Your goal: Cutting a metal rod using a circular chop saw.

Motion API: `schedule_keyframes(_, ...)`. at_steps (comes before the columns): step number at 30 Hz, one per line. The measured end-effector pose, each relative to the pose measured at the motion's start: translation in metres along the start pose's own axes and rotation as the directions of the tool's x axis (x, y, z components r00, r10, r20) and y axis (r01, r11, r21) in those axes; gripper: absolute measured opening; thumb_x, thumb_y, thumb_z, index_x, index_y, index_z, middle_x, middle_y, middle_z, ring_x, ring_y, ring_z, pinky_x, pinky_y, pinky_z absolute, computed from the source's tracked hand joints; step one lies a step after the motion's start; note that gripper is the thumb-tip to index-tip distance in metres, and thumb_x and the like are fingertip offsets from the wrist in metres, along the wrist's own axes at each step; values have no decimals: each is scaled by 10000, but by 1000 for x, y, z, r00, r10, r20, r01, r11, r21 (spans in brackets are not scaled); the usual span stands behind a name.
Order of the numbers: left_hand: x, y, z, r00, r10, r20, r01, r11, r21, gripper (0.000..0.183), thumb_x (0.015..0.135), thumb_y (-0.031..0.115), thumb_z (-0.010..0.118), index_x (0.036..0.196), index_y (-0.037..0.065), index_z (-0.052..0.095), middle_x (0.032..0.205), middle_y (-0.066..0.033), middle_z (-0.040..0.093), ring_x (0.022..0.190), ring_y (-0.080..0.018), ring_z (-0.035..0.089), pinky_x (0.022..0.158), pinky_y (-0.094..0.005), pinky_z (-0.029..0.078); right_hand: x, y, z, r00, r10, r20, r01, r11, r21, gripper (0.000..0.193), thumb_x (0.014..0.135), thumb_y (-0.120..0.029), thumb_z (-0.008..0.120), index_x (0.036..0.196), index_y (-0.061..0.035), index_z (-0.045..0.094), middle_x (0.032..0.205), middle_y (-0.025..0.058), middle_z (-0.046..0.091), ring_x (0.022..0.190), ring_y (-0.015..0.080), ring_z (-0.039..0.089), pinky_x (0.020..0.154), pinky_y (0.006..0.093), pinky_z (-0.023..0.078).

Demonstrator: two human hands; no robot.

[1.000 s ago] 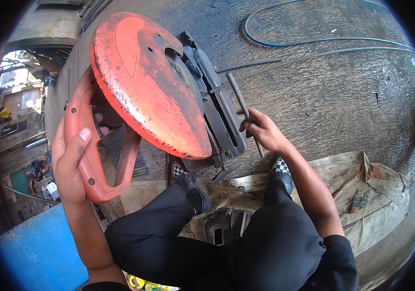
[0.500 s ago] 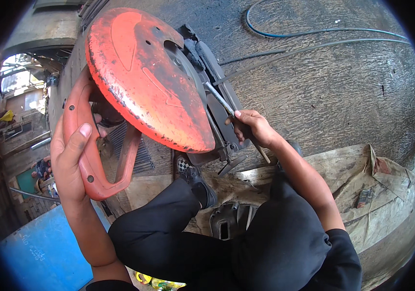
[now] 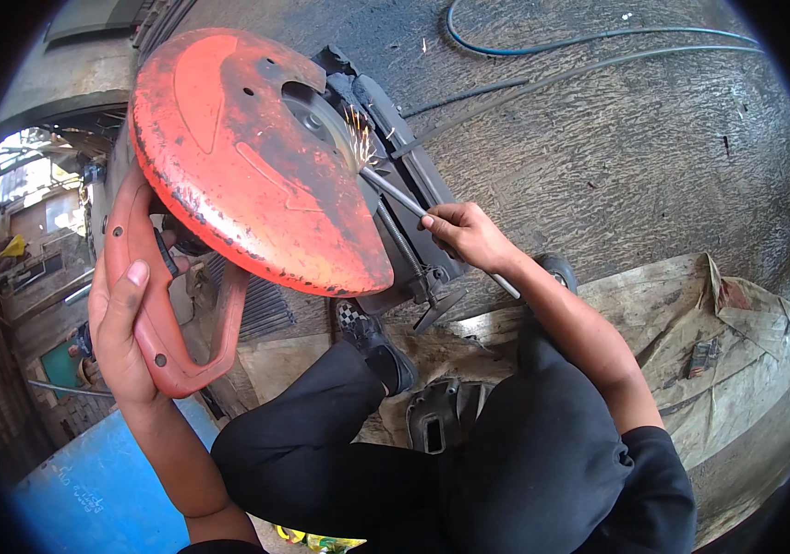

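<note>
A chop saw with a scuffed red blade guard [image 3: 256, 166] stands in front of me. My left hand [image 3: 127, 323] is closed round its red D-shaped handle [image 3: 159, 346], thumb over the outside and fingers at the trigger inside. Closed on a grey metal rod [image 3: 395, 192], my right hand [image 3: 470, 238] holds it slanting from the saw down past my wrist. The rod's upper end meets the disc at the guard's right edge, where sparks [image 3: 359, 138] fly. Much of the cutting disc is hidden by the guard.
A blue hose [image 3: 542, 44] and a long thin rod [image 3: 542, 96] lie on the rough floor beyond. Stained cloth [image 3: 672, 323] spreads under my feet. A dark plastic part [image 3: 434, 427] lies between my legs. At lower left is a blue panel [image 3: 104, 485]; dark rods [image 3: 261, 300] lie behind the handle.
The guard and handle have shifted left and slightly down in view. My right hand has moved left with the rod, and sparks now come off its end.
</note>
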State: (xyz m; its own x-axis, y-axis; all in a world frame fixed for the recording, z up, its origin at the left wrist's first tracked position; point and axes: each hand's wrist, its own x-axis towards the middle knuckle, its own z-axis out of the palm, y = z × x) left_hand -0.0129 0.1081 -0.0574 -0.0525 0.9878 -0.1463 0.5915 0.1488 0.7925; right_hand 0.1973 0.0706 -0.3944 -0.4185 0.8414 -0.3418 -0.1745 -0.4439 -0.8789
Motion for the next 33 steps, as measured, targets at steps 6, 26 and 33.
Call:
schedule_keyframes(6, 1, 1, 3, 1000, 3, 27, -3, 1000, 23, 669, 899, 257, 564, 1430, -97, 362, 1429, -197, 450, 1173, -222, 529, 948, -342, 450, -3, -6, 3, 991, -89, -103, 68, 979, -195, 307, 946, -269, 604, 919, 28, 677, 602, 130, 555, 560, 146, 514, 570, 368, 451)
schedule_keyframes(26, 2, -3, 1, 999, 18, -34, -18, 1000, 13, 629, 909, 233, 560, 1417, -94, 384, 1370, -189, 500, 1202, -228, 530, 964, -341, 441, -1, 2, 9, 834, -451, -317, 296, 851, -434, 282, 925, -245, 615, 1001, 9, 711, 691, 197, 645, 635, 351, 653, 588, 407, 503)
schedule_keyframes(33, 0, -3, 1, 999, -33, -24, 34, 997, 71, 621, 904, 233, 566, 1403, -97, 397, 1378, -193, 494, 1132, -224, 554, 928, -338, 460, -2, -3, -2, 989, 149, 27, -149, 930, 336, 432, 1011, -338, 451, 859, -3, 676, 594, -21, 466, 498, 82, 414, 471, 255, 325)
